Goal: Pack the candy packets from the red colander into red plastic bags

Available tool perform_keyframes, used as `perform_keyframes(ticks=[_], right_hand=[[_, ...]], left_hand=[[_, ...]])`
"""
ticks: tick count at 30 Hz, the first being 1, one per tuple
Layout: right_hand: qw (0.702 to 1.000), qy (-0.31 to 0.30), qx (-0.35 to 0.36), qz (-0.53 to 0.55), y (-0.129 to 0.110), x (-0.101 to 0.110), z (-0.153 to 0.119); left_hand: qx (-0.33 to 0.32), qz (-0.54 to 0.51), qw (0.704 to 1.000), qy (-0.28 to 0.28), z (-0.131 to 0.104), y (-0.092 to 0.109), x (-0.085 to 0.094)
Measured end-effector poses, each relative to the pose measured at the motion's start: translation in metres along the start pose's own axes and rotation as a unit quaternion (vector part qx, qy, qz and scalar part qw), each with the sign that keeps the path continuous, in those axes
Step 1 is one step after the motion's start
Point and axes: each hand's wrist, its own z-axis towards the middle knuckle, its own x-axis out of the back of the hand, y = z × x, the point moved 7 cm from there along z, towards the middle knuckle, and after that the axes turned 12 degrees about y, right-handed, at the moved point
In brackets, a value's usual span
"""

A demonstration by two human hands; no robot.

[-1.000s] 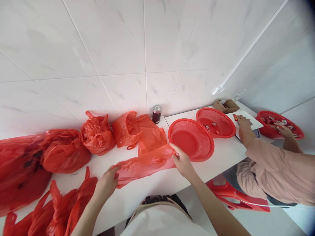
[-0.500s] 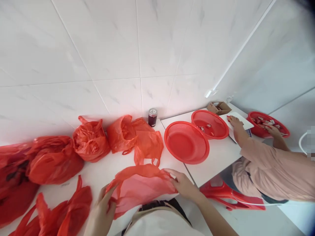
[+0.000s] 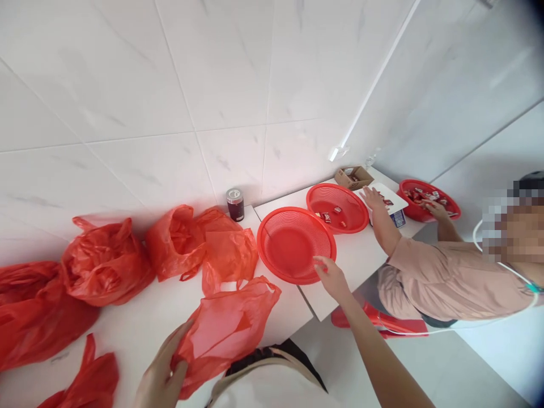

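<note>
Pinched in my left hand (image 3: 164, 368) is the left edge of a thin red plastic bag (image 3: 229, 326), spread loosely at the table's front edge. My right hand (image 3: 332, 279) is off the bag, its fingers apart at the front rim of a red mesh basket (image 3: 296, 246). No items show inside that basket. Behind and right of it, a second red basket (image 3: 338, 208) holds several small wrapped pieces. Another flat red bag (image 3: 229, 254) lies just behind the one in my left hand.
Filled red bags (image 3: 108, 260) line the table's left side by the wall. A dark cup (image 3: 235, 205) stands behind. At right, a person (image 3: 459, 277) reaches over a white scale (image 3: 393, 198) and a red basket (image 3: 450, 214). A cardboard box (image 3: 353, 177) sits behind.
My right hand has let go of the bag and moved to the basket's front rim. The bag's right side has sagged. The view has turned right, showing more of the other person.
</note>
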Motion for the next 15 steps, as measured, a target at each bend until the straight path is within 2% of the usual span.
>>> perform_keyframes(ticks=[5, 8, 11, 13, 15], right_hand=[[0.999, 0.030, -0.016, -0.037, 0.052, 0.020, 0.039], [0.998, 0.035, -0.025, -0.054, 0.072, 0.017, 0.050], [0.997, 0.047, -0.034, -0.059, 0.088, 0.013, 0.064], [0.996, 0.059, -0.040, -0.051, 0.098, 0.013, 0.082], [0.996, 0.072, -0.048, -0.038, 0.107, 0.015, 0.105]], left_hand=[[0.019, 0.004, 1.000, 0.024, 0.001, 0.022, -0.019], [0.021, 0.008, 1.000, 0.011, -0.002, 0.028, -0.035], [0.039, 0.000, 0.998, 0.039, -0.007, 0.033, -0.047], [0.054, -0.009, 0.997, 0.061, -0.011, 0.040, -0.053], [0.068, -0.014, 0.996, 0.055, -0.014, 0.048, -0.062]])
